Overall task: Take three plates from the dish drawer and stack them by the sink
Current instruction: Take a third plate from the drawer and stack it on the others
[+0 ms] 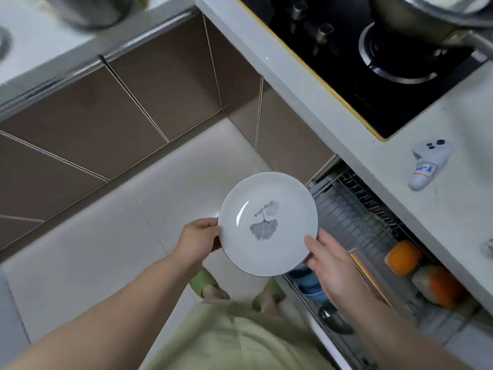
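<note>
A white plate with a dark rim and a grey leaf print is held flat above the floor, just left of the open dish drawer. My left hand grips its left edge. My right hand grips its lower right edge, thumb on the rim. The drawer's wire rack shows under the counter at the right. A sliver of the sink appears at the far top left on the other counter; its surroundings are blurred.
A black gas hob with a metal pot fills the top right counter. A white controller lies on the counter edge. Orange items and blue bowls sit in the drawer. Brown cabinet fronts line the far side.
</note>
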